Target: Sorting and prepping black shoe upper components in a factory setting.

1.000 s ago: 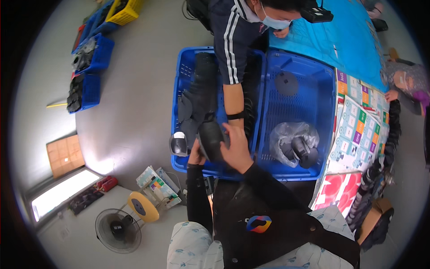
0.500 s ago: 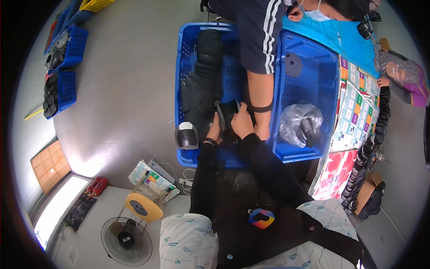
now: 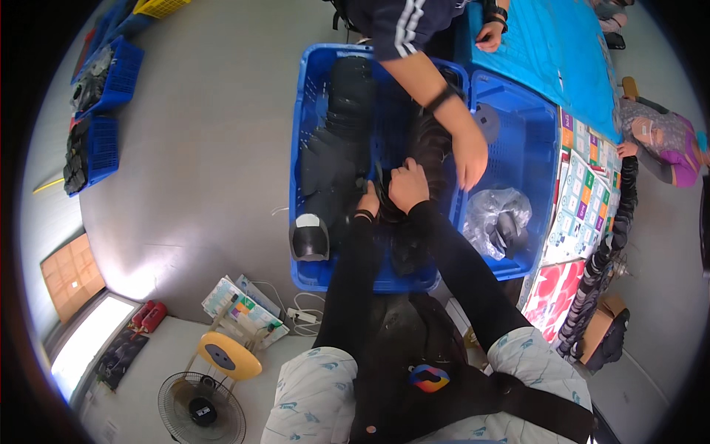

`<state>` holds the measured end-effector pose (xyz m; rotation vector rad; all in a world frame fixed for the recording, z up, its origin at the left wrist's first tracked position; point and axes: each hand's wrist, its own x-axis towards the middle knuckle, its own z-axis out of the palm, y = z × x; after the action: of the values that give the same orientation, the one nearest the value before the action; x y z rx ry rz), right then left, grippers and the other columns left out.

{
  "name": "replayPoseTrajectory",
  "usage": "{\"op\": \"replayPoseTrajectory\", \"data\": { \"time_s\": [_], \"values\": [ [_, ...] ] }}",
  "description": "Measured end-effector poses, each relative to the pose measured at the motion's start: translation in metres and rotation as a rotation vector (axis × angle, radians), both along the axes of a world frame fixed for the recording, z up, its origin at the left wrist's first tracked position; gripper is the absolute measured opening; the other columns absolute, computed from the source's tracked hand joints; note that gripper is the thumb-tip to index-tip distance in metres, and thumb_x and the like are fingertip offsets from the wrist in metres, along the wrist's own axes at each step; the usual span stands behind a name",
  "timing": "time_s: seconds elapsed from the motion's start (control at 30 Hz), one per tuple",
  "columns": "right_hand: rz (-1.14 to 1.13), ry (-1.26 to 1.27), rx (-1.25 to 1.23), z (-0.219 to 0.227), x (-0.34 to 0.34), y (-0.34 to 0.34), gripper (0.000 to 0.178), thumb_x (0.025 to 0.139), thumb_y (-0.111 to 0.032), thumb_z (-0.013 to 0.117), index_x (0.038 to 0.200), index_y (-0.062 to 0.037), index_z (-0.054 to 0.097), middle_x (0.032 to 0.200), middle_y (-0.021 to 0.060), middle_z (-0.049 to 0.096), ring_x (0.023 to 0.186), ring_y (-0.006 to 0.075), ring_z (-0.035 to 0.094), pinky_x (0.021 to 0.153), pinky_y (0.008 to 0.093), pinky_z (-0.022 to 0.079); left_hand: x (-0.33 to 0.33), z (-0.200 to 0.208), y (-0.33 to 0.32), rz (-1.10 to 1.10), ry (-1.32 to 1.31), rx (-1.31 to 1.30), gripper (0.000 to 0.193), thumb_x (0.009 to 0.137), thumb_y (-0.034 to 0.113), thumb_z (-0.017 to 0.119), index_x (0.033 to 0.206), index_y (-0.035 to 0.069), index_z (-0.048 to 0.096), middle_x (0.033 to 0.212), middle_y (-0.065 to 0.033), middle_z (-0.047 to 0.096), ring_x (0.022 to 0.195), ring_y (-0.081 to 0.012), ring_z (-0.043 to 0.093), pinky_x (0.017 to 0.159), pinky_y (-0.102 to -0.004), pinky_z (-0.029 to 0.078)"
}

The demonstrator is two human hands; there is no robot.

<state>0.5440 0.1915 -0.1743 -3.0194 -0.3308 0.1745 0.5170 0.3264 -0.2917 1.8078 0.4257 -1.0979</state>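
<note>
My left hand and my right hand are close together inside a blue plastic crate. Between them is a short bunch of black curved pieces, with the fingers of both hands closed on it. More of these thin pieces stand nested in a long row along the crate's left part. Another row lies just right of my right hand. At the crate's near left corner sits a glossy black shell with a white patch. What my fingertips touch is partly hidden.
A co-worker's hand reaches over the crate's right rim, near my right hand. A second blue crate on the right holds a clear plastic bag with dark pieces. A fan stands at lower left.
My hands have shifted slightly right with the black pieces, now against the right row. The co-worker's arm has lifted out of the crate and swung right, uncovering that row.
</note>
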Motion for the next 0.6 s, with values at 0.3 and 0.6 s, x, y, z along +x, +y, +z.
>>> {"op": "replayPoseTrajectory", "data": {
  "time_s": [0.3,0.6],
  "values": [
    [0.079,-0.091,0.205,-0.022,-0.027,-0.024,0.030,0.094,-0.025,0.051,0.099,-0.0034,0.071,0.128,0.0198,0.065,0.127,0.0316,0.057,0.118,0.0471,0.031,-0.010,0.035,-0.049,0.236,-0.247,0.222,0.093,0.101,0.069,0.022,0.144,-0.012,0.040,0.141,-0.0403,0.047,0.134,-0.0525,0.045,0.114,-0.0512,0.034],
    [-0.086,-0.012,0.481,0.042,-0.053,-0.011,0.019,0.087,-0.016,0.060,0.096,-0.0034,0.071,0.097,0.0185,0.073,0.098,0.0362,0.068,0.091,0.0454,0.050,-0.134,0.154,0.058,0.377,-0.250,-0.094,0.050,0.090,0.038,0.076,0.117,-0.003,0.066,0.094,-0.0137,0.074,0.079,-0.0237,0.071,0.074,-0.0352,0.056]
  ]
}}
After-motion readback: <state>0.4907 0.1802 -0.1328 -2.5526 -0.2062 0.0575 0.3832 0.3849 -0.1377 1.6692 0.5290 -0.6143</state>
